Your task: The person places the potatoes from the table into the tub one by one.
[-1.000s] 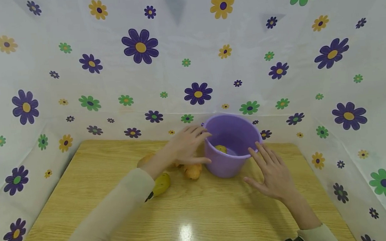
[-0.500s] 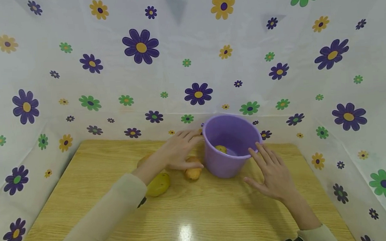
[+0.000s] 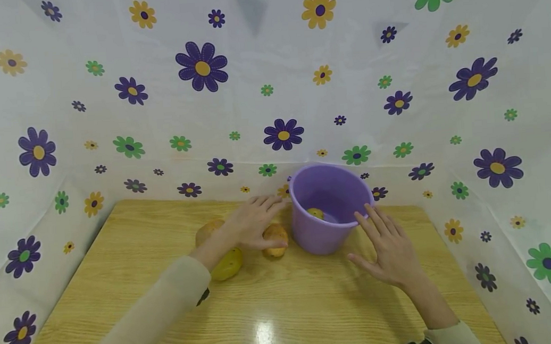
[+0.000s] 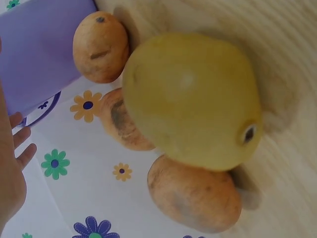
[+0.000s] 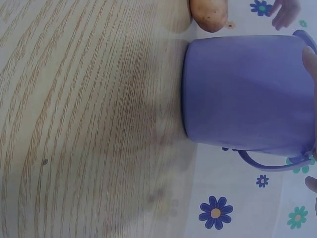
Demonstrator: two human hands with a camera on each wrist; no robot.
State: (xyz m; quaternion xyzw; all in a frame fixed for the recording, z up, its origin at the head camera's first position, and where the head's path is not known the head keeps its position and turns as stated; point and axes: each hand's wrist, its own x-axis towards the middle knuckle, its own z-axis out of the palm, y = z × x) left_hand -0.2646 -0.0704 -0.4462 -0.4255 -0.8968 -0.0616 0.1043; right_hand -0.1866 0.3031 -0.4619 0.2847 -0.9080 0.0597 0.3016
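Note:
My left hand [image 3: 252,224], fingers outstretched and holding nothing, hovers over several potatoes left of the purple bucket [image 3: 320,238]. One potato [image 3: 275,242] lies under its thumb, close by the bucket. Another potato [image 3: 207,231] shows behind the wrist. A large yellow-green mango-like fruit [image 3: 226,265] lies nearer, partly behind the sleeve; the left wrist view shows the whole fruit [image 4: 193,101] with a potato [image 4: 193,193] beside it and another potato [image 4: 124,121] partly hidden behind it. My right hand [image 3: 388,246] is spread, its fingertips at the bucket's right rim. Inside the bucket sits a yellowish round item [image 3: 315,212].
The wooden table [image 3: 304,308] carries everything, the bucket standing near its back edge. A white flower-print cloth [image 3: 242,110] rises behind and along both sides. The bucket's handle [image 5: 270,166] hangs down on its far side.
My left hand has drawn back from the bucket's left rim, leftward and slightly down, over the potatoes. More of the mango-like fruit shows. The right hand and bucket have stayed put.

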